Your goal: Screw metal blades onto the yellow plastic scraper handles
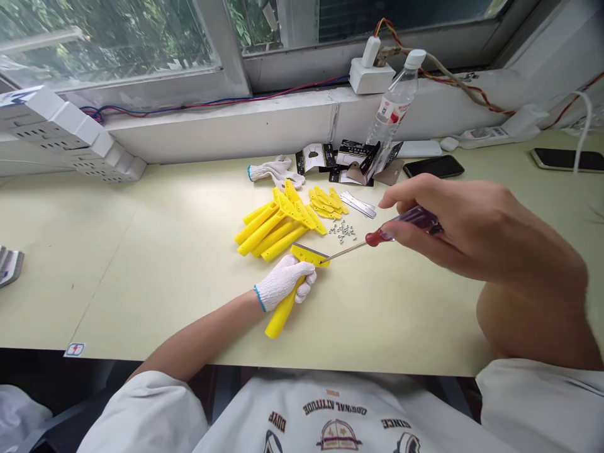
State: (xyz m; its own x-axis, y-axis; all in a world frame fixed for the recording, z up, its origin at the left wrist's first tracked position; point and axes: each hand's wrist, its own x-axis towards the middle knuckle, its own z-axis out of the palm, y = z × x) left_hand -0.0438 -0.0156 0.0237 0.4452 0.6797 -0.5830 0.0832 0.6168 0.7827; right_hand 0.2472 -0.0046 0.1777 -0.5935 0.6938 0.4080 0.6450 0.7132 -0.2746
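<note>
My left hand, in a white knit glove with a blue cuff, is closed round a yellow scraper just below its head. A thin metal blade shows along the head's upper edge. Bare and closed, my right hand grips a screwdriver with a red and clear purplish handle. The screwdriver's tip meets the scraper head near its right end. Several yellow scraper handles lie piled behind the left hand. Beside them are small yellow plates, loose screws and flat metal blades.
Behind the parts lie another white glove and black-and-white packaging cards. A plastic bottle stands near the windowsill. Two phones, one dark, rest at the right. White boxes are stacked at the left; cables run along the sill.
</note>
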